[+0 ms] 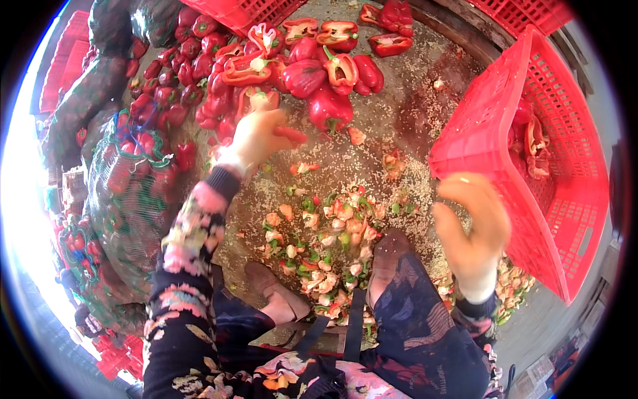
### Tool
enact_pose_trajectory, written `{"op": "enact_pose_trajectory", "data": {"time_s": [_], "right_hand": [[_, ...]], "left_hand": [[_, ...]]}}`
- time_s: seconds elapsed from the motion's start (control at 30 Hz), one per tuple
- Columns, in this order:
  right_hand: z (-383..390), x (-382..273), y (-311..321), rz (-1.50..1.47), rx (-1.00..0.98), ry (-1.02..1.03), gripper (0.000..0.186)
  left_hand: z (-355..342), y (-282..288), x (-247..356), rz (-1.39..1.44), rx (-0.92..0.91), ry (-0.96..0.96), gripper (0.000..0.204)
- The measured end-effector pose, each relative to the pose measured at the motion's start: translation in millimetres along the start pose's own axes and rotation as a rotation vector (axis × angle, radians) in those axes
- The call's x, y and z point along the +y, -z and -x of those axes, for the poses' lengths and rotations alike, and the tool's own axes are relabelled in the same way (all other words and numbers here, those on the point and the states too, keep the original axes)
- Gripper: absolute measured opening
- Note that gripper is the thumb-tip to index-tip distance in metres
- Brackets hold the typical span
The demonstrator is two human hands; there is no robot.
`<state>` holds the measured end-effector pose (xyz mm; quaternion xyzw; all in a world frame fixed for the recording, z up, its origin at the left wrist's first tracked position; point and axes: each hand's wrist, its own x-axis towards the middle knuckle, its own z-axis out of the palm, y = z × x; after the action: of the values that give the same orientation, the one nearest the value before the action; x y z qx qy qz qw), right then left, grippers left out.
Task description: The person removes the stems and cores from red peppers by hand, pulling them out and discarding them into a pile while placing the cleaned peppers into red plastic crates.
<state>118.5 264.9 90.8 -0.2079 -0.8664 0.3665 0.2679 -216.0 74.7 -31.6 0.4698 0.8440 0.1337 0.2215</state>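
Observation:
My left hand (260,133), in a pale orange glove, is closed on a red pepper piece (289,136) at the near edge of a heap of whole and halved red peppers (302,78); its fingertips are partly hidden and blurred. My right hand (468,226), gloved alike and blurred, is open and curved, with nothing visible in it, beside a red plastic crate (478,126) that holds some pepper halves (535,146). Pepper cores (332,219) and scattered seeds (422,186) lie on the floor between my hands, around my feet.
Green mesh sacks of red peppers (116,219) and dark sacks (90,100) line the left side. More red crates (239,13) stand at the back, near a wooden edge (452,36). My feet (392,253) are among the cores.

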Motion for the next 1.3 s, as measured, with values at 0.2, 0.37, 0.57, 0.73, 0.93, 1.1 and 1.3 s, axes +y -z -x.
{"op": "enact_pose_trajectory", "data": {"time_s": [0.2, 0.37, 0.57, 0.73, 0.93, 1.1, 1.3], "right_hand": [[37, 68, -68, -0.671, -0.229, -0.748, 0.05], [33, 14, -83, -0.884, -0.406, -0.809, 0.085], [58, 41, -75, -0.906, -0.238, -0.903, 0.073], [49, 7, -74, -0.998, -0.379, -0.781, 0.046], [53, 1, -85, -0.699, -0.279, -0.553, 0.046], [50, -18, -80, -0.557, -0.319, -0.498, 0.044], [15, -2, 40, 0.46, 0.661, -0.019, 0.038]], "left_hand": [[99, 37, 92, 1.386, -0.058, 0.032, 0.036], [101, -65, 121, 1.322, 0.044, 0.383, 0.035], [126, -49, 124, 0.267, 0.527, -0.204, 0.035], [132, -49, 150, 0.418, 0.444, -0.255, 0.047], [146, -56, 145, 0.905, 0.081, 0.081, 0.04], [144, -48, 133, 0.984, 0.009, 0.026, 0.005], [132, -42, -3, 0.532, 0.681, 0.458, 0.029]]}}
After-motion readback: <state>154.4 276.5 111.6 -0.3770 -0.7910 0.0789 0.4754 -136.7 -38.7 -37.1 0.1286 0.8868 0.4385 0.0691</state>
